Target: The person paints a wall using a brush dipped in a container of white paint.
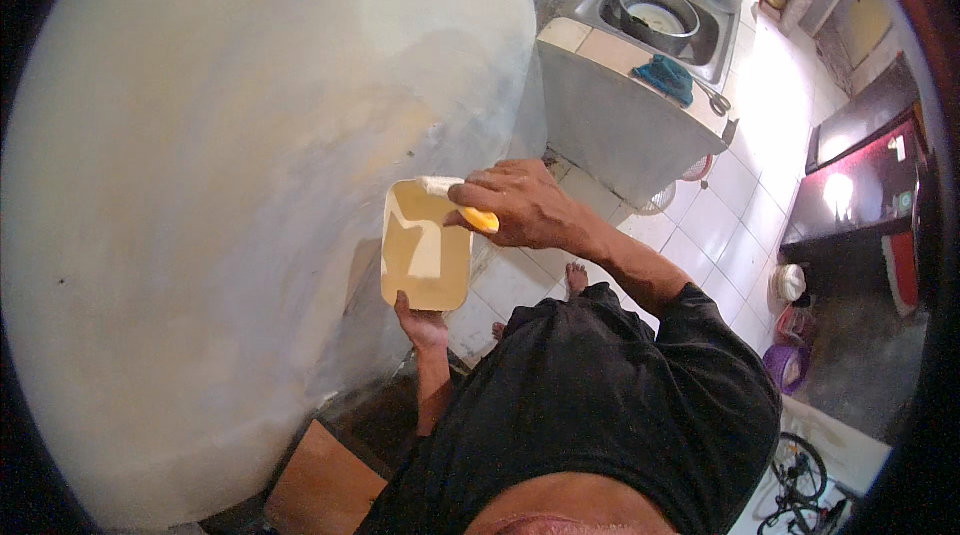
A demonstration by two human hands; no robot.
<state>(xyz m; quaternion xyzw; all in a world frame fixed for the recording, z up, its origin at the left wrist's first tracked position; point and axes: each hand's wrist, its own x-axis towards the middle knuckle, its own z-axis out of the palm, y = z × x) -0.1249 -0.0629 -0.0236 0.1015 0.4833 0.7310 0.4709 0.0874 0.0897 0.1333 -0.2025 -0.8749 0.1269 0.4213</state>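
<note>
My left hand (425, 328) holds a cream-yellow rectangular tub (456, 280) from its near end, thumb over the rim and the other fingers hidden below. White paint-like material is spread across the tub's inside. Over the far right corner of the tub, my right hand (520, 203) is closed around a paintbrush (483, 221) with a yellow handle. Its white-coated head lies at the tub's far rim; the fingers hide its middle. The tub is close to a patchy, pale wall (250, 185) on my left.
Ahead on the right, a tiled counter (610, 50) carries a sink with a metal pan (658, 17), a teal cloth (665, 78) and scissors (718, 103). A brown board (325, 480) leans at the lower left. A dark cabinet (850, 190) and a bicycle (800, 480) are at right.
</note>
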